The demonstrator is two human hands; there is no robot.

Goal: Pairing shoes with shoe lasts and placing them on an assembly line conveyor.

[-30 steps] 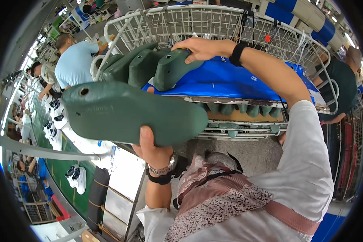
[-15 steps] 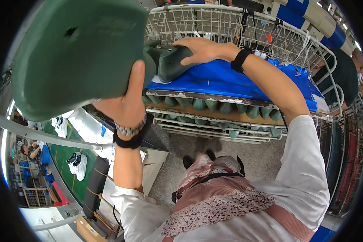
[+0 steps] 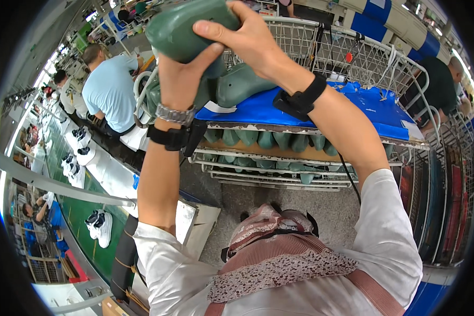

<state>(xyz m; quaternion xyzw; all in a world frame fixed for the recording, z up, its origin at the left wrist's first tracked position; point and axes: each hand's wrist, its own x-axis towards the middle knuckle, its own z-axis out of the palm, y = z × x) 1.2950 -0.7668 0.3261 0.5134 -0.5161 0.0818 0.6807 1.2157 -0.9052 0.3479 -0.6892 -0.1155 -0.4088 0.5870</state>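
A green shoe last (image 3: 176, 31) is raised over the far left part of the cart. My left hand (image 3: 180, 79) is closed on it from below. From the right, my right hand (image 3: 253, 45) grips the same last, with its thumb laid across the surface. Part of the last runs out of the upper edge of the picture. Beneath my hands another green last (image 3: 242, 85) rests on the cart's top shelf, next to more lasts partly hidden by my left wrist.
The white wire cart (image 3: 300, 130) has a blue sheet (image 3: 347, 113) on top and rows of green lasts (image 3: 266, 140) on lower shelves. At left, white sneakers (image 3: 99, 226) stand on a green conveyor (image 3: 79, 216). A person in light blue (image 3: 108, 92) sits beyond the line.
The raised last has moved away from me and to the right, and turned. My right hand has left the last on the shelf and joined my left on the raised one.
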